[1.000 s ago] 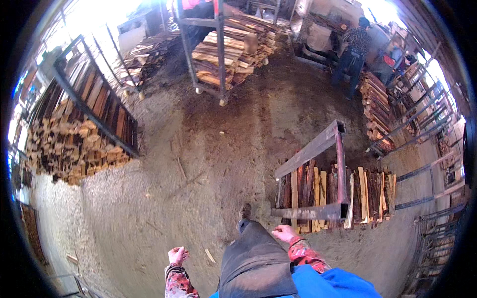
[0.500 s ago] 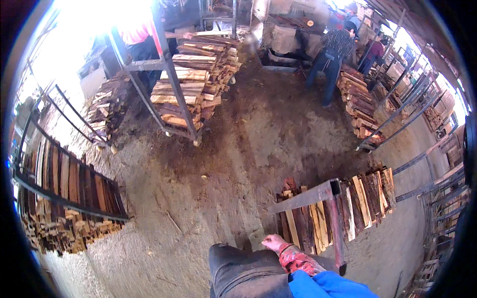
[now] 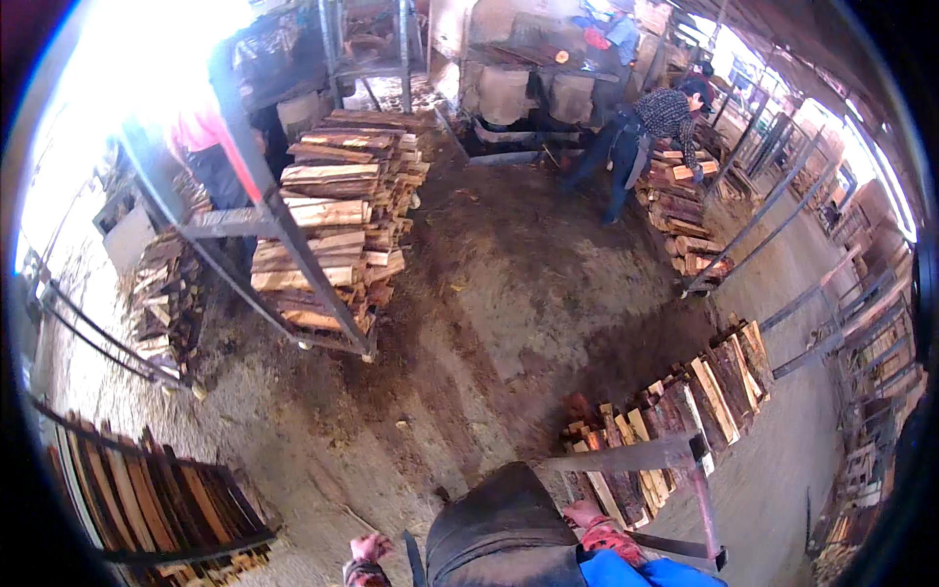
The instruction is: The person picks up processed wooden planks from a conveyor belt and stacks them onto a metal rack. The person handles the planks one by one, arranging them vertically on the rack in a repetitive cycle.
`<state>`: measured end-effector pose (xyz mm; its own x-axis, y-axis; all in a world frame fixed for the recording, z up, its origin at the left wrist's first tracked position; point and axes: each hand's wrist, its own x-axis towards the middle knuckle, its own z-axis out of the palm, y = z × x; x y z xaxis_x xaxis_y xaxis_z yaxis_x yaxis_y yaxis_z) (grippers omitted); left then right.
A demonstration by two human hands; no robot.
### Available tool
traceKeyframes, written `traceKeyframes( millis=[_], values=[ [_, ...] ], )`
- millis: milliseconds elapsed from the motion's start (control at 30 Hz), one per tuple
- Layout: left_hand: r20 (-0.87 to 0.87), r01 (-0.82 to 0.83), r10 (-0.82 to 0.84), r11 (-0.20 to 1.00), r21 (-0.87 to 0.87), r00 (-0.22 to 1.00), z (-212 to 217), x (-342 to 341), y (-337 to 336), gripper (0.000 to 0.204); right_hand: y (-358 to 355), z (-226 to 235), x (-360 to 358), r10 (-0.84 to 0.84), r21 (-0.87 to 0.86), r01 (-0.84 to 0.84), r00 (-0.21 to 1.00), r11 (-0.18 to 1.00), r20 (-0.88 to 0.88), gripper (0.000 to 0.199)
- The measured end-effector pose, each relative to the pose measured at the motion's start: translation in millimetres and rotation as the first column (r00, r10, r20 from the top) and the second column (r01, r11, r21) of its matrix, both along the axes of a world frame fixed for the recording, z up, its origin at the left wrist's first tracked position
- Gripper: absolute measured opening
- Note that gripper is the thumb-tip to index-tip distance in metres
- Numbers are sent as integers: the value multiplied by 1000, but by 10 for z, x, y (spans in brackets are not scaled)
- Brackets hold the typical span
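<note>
Released, the left hand [image 3: 370,546] hangs left of the metal rack [image 3: 636,456]. The right hand [image 3: 584,514], grip unclear, is just beside the rack's rough wooden slats [image 3: 717,403].

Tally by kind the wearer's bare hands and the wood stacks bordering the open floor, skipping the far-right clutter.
Bare hands: 2 (left hand, right hand)
Wood stacks: 5 (near-right stack, upper-right stack, upper-left racked stack, small left stack, lower-left stack)
Total: 7
</note>
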<state>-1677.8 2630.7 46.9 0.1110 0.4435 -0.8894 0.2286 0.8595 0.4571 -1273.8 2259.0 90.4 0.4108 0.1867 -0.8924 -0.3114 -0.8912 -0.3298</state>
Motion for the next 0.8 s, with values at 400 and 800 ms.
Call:
traceKeyframes(
  millis=[400,800],
  values=[
    [13,474,-526,777,414,850,98,1705,1546,21,1026,-800,1231,-292,115,292,956,949,-14,24],
    [-306,629,-603,777,-18,736,343,2917,1397,36,2057,-485,3553,-419,301,412,907,860,-47,14]
  ],
)
